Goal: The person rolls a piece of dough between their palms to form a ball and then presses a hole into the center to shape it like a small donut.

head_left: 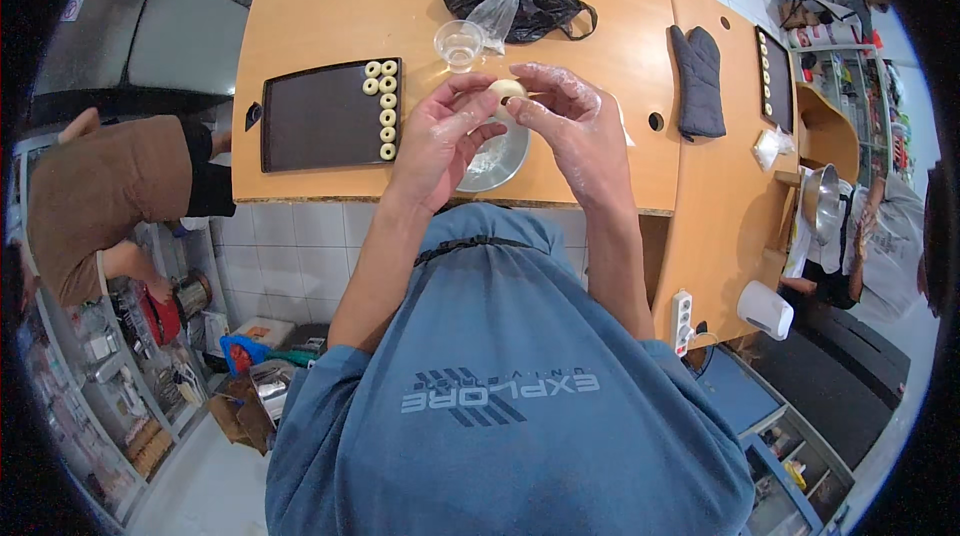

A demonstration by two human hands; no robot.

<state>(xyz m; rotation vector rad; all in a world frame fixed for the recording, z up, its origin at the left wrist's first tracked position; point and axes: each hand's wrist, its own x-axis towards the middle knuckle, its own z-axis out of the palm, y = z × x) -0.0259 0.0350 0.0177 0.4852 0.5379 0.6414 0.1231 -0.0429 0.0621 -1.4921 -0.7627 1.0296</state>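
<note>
Both my flour-dusted hands are raised over a metal bowl [492,164] with some white powder in it. Between them is a pale dough ring [510,88] with a small hole. My left hand [445,136] pinches the ring's left side, fingers curled. My right hand [578,136] grips its right side, thumb at the hole. A dark tray [318,116] to the left bears several small dough rings [387,117] along its right part. A clear plastic cup [460,39] stands beyond my hands.
On the wooden table [350,6] lie bags [540,8] and a grey oven mitt [700,81]. Another tray [775,76], a white container [762,311] and a power strip [682,324] sit rightward. A person [110,196] bends at left; another [850,236] is at right.
</note>
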